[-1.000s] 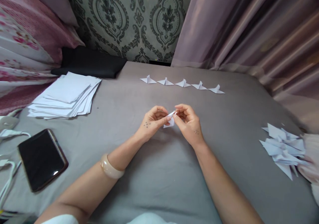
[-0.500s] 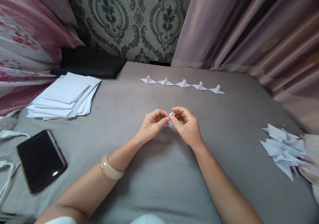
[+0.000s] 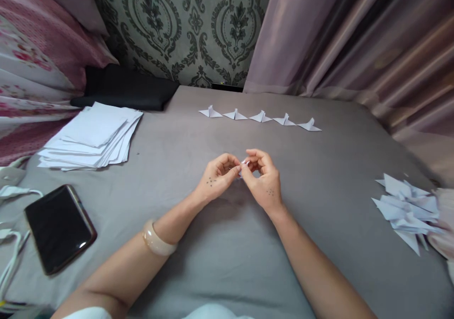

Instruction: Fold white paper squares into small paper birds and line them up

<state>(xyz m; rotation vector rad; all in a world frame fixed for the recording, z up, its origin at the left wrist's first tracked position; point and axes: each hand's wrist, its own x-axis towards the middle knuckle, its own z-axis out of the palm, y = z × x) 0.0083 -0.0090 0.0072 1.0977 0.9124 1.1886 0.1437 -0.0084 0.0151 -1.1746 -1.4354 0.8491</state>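
Between my fingertips is a small folded white paper piece [image 3: 243, 163], mostly covered by the fingers, so its exact shape is hard to make out. My left hand [image 3: 220, 176] pinches it from the left with thumb and forefinger. From the right, my right hand [image 3: 263, 179] grips it in the same way, its other fingers curled and slightly raised. Both hands are just above the grey sheet [image 3: 227, 243]. Beyond them stands a row of several white origami birds [image 3: 262, 116], wings spread and nearly tip to tip.
At the left lies a stack of white paper sheets [image 3: 94, 134], with a black folded cloth [image 3: 131, 89] behind it. A dark tablet or phone [image 3: 59, 229] and white cables [image 3: 12, 257] are nearer. Several folded paper birds [image 3: 407, 210] are heaped at the right.
My right hand has tilted slightly and its forefinger has lifted a little. The left hand stays nearly in place; both still hold the paper.
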